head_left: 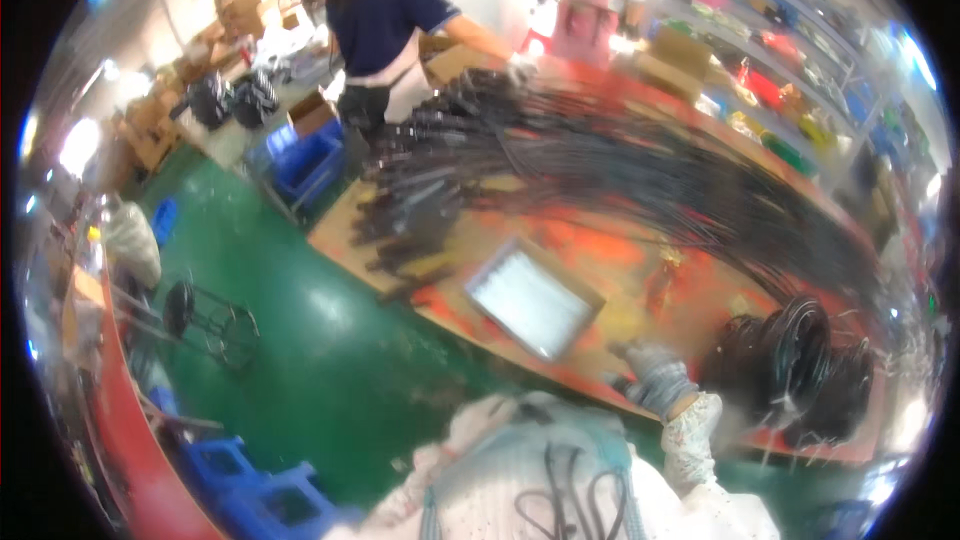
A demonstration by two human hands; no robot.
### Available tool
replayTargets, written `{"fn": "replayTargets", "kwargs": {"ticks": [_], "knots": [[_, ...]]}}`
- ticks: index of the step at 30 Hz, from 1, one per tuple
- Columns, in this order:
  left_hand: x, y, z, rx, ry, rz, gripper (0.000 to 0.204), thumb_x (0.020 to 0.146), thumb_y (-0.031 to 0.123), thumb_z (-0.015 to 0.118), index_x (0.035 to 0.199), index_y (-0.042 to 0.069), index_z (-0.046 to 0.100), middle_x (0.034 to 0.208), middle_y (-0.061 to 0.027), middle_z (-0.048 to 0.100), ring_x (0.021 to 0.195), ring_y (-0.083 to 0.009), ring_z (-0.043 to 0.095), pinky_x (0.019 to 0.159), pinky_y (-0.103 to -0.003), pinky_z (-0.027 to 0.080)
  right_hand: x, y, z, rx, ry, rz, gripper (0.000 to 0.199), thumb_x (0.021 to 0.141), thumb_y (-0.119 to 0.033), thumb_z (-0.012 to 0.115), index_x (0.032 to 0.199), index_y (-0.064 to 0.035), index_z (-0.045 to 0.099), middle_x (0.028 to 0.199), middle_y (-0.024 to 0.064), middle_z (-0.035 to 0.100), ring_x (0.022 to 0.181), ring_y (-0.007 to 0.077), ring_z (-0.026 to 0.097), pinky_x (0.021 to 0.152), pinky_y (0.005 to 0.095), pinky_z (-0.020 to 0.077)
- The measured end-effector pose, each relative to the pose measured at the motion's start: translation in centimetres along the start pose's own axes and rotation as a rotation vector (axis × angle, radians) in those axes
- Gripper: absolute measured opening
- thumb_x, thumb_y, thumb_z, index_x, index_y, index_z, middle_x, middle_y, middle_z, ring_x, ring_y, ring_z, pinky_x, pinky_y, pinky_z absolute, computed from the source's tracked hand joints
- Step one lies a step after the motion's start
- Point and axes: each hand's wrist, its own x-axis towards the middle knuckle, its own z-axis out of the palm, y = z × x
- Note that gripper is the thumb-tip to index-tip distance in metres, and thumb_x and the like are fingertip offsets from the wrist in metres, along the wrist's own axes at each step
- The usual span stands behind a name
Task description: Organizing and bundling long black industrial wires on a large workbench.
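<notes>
The right hand, in a grey fabric glove (662,380), is low at the near edge of the orange-and-tan tabletop (632,292); blur hides its fingers, so I cannot tell whether they are spread or pinching anything. The left hand is out of view. The flat rectangular box with a pale top (530,300) lies on the table near the glove, close to the front edge; a careless sweep of the sleeve could tip it to the floor. Just right of the hand, 1 pile of round black cable coils (795,355) has loose ends that might snag the glove, and the long black strands (650,175) behind could slide and tangle if tugged
</notes>
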Motion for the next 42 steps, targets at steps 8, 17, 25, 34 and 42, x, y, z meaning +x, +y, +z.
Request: {"fn": "replayTargets", "kwargs": {"ticks": [8, 17, 25, 34, 42], "knots": [[4.2, -9.5, -3.7, -0.231, 0.192, -0.321, 0.038, 0.087, 0.041, 0.048, 0.109, 0.014, 0.063, 0.108, -0.0113, 0.063, 0.103, -0.0285, 0.058, 0.09, -0.035, 0.043, 4.0, -2.6, 2.2, -0.086, -0.163, -0.03, 0.05, 0.085, -0.05, 0.049, 0.113, -0.0091, 0.057, 0.102, 0.0175, 0.061, 0.098, 0.0339, 0.059, 0.083, 0.0428, 0.0454], [17.7, -14.1, -8.6, 0.513, 0.404, -0.153, 0.033, 0.08, 0.033, 0.054, 0.105, 0.011, 0.058, 0.091, -0.014, 0.06, 0.085, -0.0305, 0.06, 0.072, -0.043, 0.047, 8.7, -0.8, 1.1, -0.02, -0.092, 0.053, 0.045, 0.082, -0.046, 0.053, 0.11, -0.0111, 0.06, 0.101, 0.017, 0.062, 0.097, 0.0334, 0.059, 0.086, 0.0417, 0.0453], [21.7, -18.5, -5.6, 0.674, 0.097, -0.334, 0.037, 0.083, 0.04, 0.053, 0.101, 0.009, 0.059, 0.089, -0.0166, 0.061, 0.086, -0.0317, 0.06, 0.078, -0.047, 0.044, 12.8, 4.2, 3.4, 0.064, -0.329, 0.338, 0.054, 0.085, -0.056, 0.044, 0.11, -0.0107, 0.059, 0.112, 0.0165, 0.06, 0.107, 0.0302, 0.056, 0.092, 0.0409, 0.0413], [26.7, -12.1, -17.4, -0.576, -0.09, -0.33, 0.035, 0.088, 0.038, 0.054, 0.086, 0.004, 0.06, 0.067, -0.0038, 0.057, 0.058, -0.0138, 0.054, 0.054, -0.028, 0.044, 16.4, 4.0, 2.2, 0.188, 0.3, 0.283, 0.054, 0.081, -0.048, 0.057, 0.12, -0.0113, 0.054, 0.114, 0.0183, 0.057, 0.106, 0.0339, 0.054, 0.091, 0.0448, 0.0416], [20.2, -6.1, -33.7, -0.923, -0.332, -0.05, 0.027, 0.09, 0.024, 0.05, 0.083, -0.001, 0.06, 0.061, -0.0035, 0.055, 0.054, -0.0119, 0.051, 0.051, -0.025, 0.04, 29.1, -8.7, -3.3, -0.022, 1.112, -0.174, 0.04, 0.081, -0.03, 0.059, 0.113, -0.0076, 0.055, 0.105, 0.0133, 0.058, 0.094, 0.0317, 0.055, 0.087, 0.0457, 0.0404]]}}
